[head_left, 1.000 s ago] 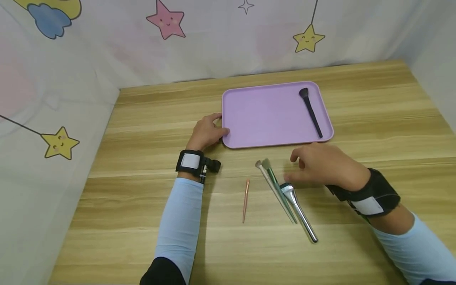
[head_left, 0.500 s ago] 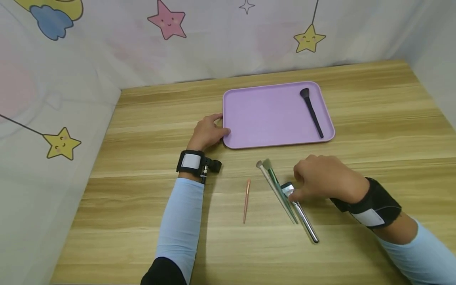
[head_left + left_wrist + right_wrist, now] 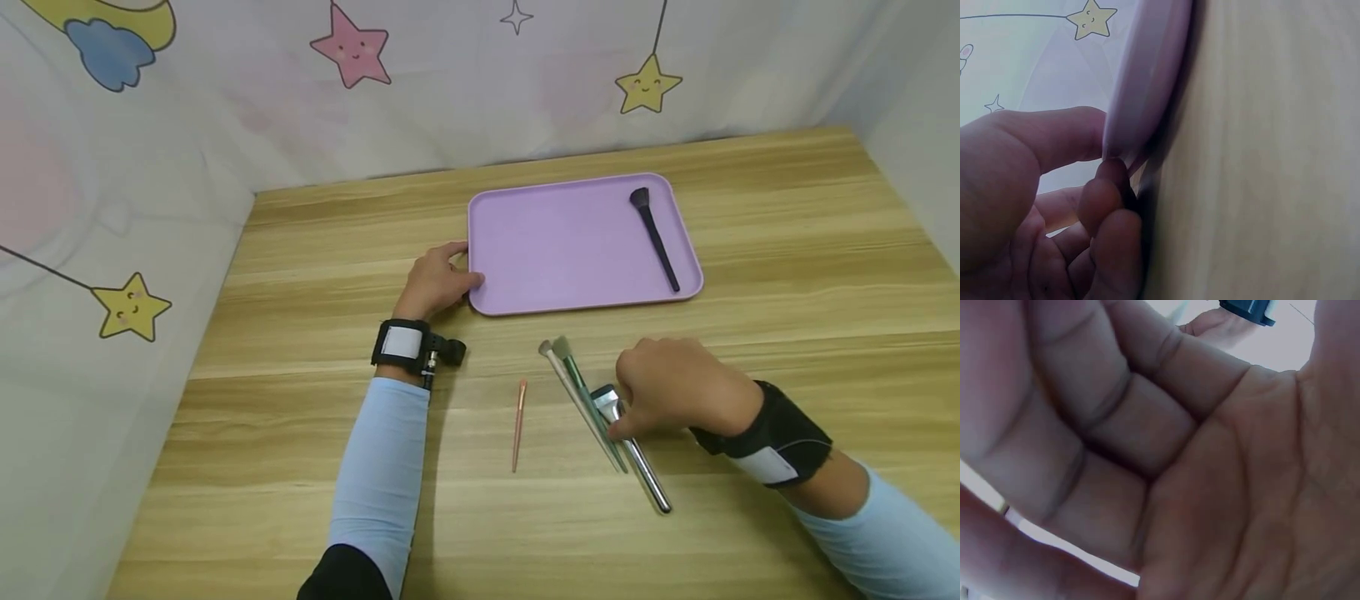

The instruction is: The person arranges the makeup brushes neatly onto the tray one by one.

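My left hand [image 3: 437,280] pinches the left edge of a lilac tray [image 3: 562,250], thumb over the rim. In the left wrist view, curled fingers [image 3: 1113,250] sit under the tray's rim [image 3: 1141,94]. Close over the table, my right hand [image 3: 678,385] pinches a silver-handled makeup brush [image 3: 645,471] near its dark head; its fingertips are hidden behind the hand. The right wrist view is filled by the curled fingers [image 3: 1147,419] and palm. Just left of that brush lie a green makeup brush [image 3: 579,383] and a pale-handled one [image 3: 573,398], side by side.
A small copper-coloured brush [image 3: 518,425] lies apart on the wooden table [image 3: 300,275], between the arms. On the tray's right side rests a black makeup brush [image 3: 655,237]. A white curtain [image 3: 465,100] with printed stars hangs along the back edge.
My right hand has moved down toward me from near the tray's front edge, and its fingers have closed at the silver-handled brush. My left hand and the tray stay in place.
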The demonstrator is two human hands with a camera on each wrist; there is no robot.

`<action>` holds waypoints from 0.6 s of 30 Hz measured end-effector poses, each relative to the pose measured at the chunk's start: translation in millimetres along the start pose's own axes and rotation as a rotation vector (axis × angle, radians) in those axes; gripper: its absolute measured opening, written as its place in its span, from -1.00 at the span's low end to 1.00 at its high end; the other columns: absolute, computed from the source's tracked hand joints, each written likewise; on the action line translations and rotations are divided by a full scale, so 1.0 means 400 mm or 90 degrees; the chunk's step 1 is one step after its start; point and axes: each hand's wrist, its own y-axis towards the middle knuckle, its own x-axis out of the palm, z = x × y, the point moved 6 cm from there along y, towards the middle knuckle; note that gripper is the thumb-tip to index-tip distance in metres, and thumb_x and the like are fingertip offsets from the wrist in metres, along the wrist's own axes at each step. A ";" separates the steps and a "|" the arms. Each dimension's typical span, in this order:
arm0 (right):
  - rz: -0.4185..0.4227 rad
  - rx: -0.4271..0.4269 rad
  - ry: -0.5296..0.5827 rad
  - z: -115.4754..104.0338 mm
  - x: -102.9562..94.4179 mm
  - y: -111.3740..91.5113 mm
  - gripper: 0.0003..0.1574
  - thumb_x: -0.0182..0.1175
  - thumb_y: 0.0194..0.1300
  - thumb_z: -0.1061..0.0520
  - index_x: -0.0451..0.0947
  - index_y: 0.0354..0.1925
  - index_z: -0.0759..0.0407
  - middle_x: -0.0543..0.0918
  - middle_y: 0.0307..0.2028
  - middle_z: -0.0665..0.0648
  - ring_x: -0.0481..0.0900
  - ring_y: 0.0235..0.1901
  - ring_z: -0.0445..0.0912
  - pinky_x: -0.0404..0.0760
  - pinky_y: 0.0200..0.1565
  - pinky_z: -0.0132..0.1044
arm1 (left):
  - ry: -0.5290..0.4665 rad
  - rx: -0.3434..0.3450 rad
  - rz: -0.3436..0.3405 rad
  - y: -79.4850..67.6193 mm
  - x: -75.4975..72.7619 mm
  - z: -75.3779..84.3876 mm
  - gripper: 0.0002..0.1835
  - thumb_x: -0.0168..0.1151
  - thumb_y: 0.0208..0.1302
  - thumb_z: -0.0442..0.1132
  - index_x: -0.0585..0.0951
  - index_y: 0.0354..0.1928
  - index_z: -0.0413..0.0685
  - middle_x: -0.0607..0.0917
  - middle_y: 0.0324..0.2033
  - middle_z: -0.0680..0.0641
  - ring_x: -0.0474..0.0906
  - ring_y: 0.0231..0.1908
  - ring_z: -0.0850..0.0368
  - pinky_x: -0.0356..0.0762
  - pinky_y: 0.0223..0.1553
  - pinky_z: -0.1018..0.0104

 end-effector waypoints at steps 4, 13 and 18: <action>0.006 -0.007 -0.014 -0.008 0.007 0.002 -0.46 0.38 -0.30 -0.33 0.33 -0.84 -0.08 0.39 -0.78 -0.12 0.31 -0.74 -0.19 0.31 -0.72 -0.25 | 0.001 0.004 0.001 0.001 0.000 -0.003 -0.32 0.26 0.09 -0.03 0.35 0.30 0.10 0.63 -0.59 -0.05 0.51 -0.64 0.09 0.38 -0.64 0.30; 0.024 -0.031 -0.038 -0.010 0.012 0.009 -0.56 0.35 -0.29 -0.19 0.32 -0.86 -0.09 0.38 -0.79 -0.13 0.28 -0.75 -0.20 0.31 -0.76 -0.24 | 0.003 0.001 0.005 0.003 0.002 -0.003 -0.33 0.27 0.09 -0.03 0.36 0.29 0.11 0.63 -0.59 -0.04 0.51 -0.65 0.10 0.38 -0.65 0.30; 0.015 -0.019 -0.031 -0.002 0.011 0.015 -0.62 0.34 -0.27 -0.14 0.35 -0.85 -0.10 0.40 -0.78 -0.13 0.31 -0.74 -0.19 0.34 -0.74 -0.23 | 0.002 0.002 0.006 0.003 0.000 -0.003 -0.33 0.27 0.08 -0.03 0.35 0.29 0.10 0.63 -0.59 -0.04 0.51 -0.65 0.09 0.38 -0.64 0.29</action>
